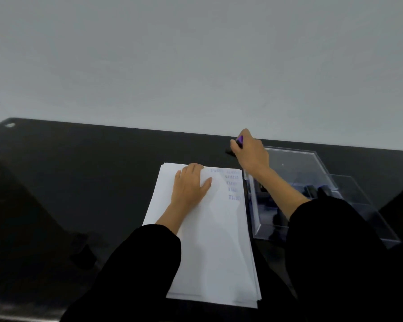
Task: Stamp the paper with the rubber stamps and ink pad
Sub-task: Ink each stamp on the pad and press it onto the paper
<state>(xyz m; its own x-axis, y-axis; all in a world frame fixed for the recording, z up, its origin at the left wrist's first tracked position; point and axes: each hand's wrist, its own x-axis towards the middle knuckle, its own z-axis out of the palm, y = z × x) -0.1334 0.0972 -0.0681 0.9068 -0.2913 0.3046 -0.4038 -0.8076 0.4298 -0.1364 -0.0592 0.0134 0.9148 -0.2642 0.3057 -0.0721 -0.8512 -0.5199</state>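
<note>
Your left hand [190, 183]: flat on the far end of the paper stack [219, 240], fingers straight, thumb spread.
Your right hand [250, 153]: just past the paper stack's far right corner, fingers curled round a purple stamp [240, 141].
Your arms: both stretched forward in black sleeves [137, 263], wrists bare.

A stack of white paper [219, 240] lies lengthwise at centre, with purple SAMPLE imprints [232, 180] clustered at its far right corner. Just beyond that corner, the right hand [251, 156] grips a purple stamp [240, 140] over a small dark ink pad [229, 151], which is mostly hidden.
</note>
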